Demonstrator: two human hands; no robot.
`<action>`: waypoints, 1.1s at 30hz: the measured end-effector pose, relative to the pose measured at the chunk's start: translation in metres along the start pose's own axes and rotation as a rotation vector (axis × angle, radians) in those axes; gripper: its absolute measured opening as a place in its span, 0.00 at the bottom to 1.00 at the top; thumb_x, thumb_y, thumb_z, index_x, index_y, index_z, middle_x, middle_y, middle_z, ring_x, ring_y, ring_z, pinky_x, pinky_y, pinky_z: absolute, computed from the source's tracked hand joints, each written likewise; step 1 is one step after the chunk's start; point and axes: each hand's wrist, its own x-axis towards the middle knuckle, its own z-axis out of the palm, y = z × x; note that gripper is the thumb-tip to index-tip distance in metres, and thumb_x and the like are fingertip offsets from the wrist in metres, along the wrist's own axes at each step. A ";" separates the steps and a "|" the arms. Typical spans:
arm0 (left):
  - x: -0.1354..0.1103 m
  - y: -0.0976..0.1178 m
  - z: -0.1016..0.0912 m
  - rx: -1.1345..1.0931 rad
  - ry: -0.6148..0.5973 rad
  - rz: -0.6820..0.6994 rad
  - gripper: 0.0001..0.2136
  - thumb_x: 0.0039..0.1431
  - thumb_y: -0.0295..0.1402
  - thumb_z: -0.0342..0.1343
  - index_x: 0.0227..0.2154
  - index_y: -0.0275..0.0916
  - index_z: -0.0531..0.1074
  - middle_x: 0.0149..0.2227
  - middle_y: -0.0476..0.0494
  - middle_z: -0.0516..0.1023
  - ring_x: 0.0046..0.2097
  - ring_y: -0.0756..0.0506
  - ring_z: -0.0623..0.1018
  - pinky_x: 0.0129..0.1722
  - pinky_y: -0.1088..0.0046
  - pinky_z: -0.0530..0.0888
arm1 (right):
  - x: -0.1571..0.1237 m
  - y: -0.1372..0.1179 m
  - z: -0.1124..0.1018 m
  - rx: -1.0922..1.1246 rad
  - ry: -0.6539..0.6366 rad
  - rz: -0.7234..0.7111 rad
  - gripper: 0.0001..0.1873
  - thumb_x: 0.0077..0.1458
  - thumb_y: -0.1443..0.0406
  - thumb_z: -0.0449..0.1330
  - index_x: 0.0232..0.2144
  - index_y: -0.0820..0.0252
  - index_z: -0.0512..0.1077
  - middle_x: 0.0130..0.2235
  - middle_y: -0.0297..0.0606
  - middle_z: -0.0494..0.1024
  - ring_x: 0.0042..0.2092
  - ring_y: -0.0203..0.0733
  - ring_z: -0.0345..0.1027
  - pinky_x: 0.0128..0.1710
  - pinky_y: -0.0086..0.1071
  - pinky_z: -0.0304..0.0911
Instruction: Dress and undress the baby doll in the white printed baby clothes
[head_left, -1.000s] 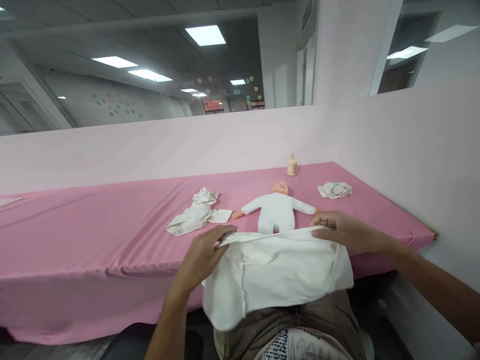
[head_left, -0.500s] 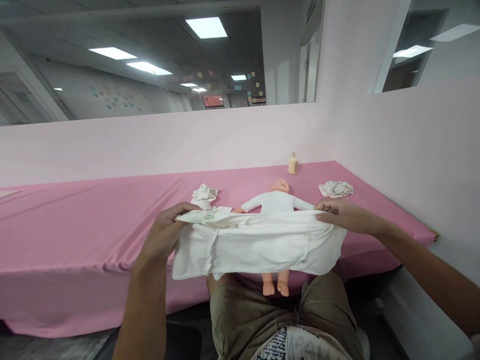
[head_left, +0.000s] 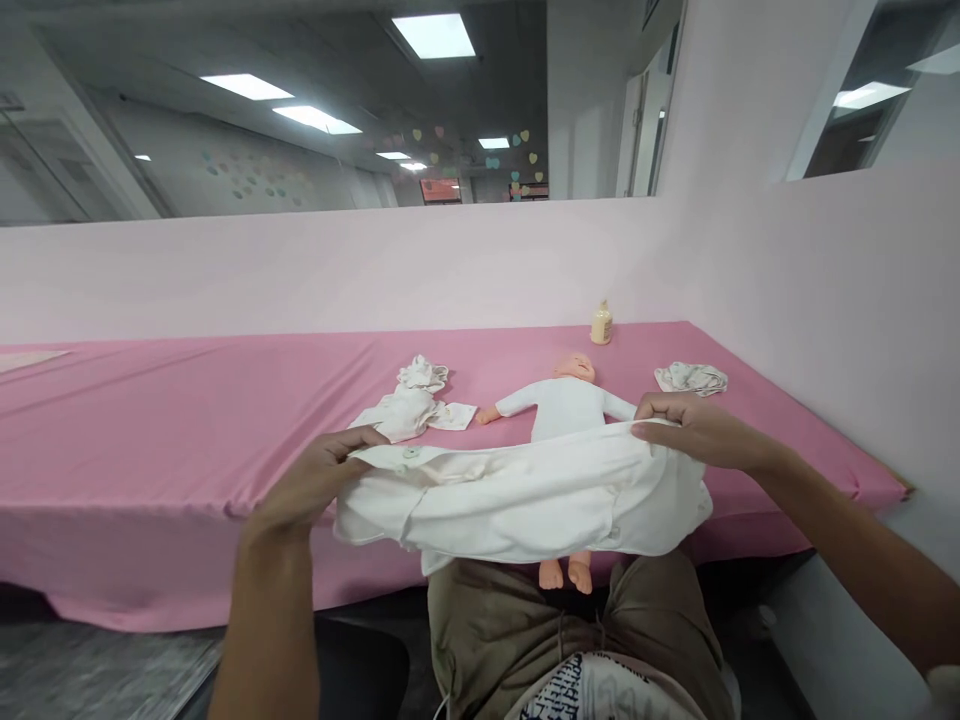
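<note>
A white baby garment [head_left: 517,500] hangs stretched sideways between my hands, its upper edge sagging a little in the middle. My left hand [head_left: 330,470] pinches the left end of that edge, near a round greenish mark or button. At the right end, my right hand [head_left: 682,430] grips the same edge between thumb and fingers. Behind the cloth, a baby doll [head_left: 574,405] in a white long-sleeved top lies on its back with arms spread. The garment hides its middle; its bare feet show below, by my knees.
A pink-covered table [head_left: 187,420] runs along the wall. Crumpled white clothes [head_left: 409,405] lie left of the doll, and a folded patterned cloth [head_left: 690,378] lies to its right. A cream pump bottle [head_left: 601,324] stands at the back. The right wall [head_left: 847,330] borders the table.
My left hand has moved slightly left and down, and the garment's upper edge now sags. More of the crumpled clothes shows behind it. The view has shifted a little.
</note>
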 end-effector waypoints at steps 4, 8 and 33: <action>0.004 -0.015 0.007 0.039 -0.085 0.010 0.12 0.42 0.41 0.62 0.24 0.38 0.73 0.22 0.51 0.71 0.22 0.53 0.66 0.19 0.81 0.61 | -0.008 0.008 0.001 0.016 -0.012 0.034 0.23 0.55 0.46 0.56 0.28 0.59 0.72 0.30 0.37 0.74 0.32 0.39 0.65 0.31 0.31 0.58; 0.015 -0.016 0.015 0.040 -0.012 0.068 0.16 0.43 0.45 0.64 0.24 0.37 0.71 0.26 0.48 0.73 0.26 0.50 0.69 0.22 0.79 0.64 | -0.004 0.013 -0.001 0.065 0.033 0.072 0.22 0.54 0.46 0.58 0.26 0.59 0.71 0.28 0.35 0.72 0.30 0.36 0.62 0.28 0.29 0.56; 0.197 -0.031 0.186 0.720 0.147 0.429 0.15 0.62 0.35 0.48 0.48 0.37 0.71 0.52 0.36 0.74 0.56 0.39 0.71 0.58 0.62 0.63 | 0.226 0.123 0.043 0.057 0.364 0.339 0.07 0.49 0.65 0.57 0.25 0.57 0.60 0.28 0.32 0.66 0.29 0.35 0.58 0.28 0.30 0.52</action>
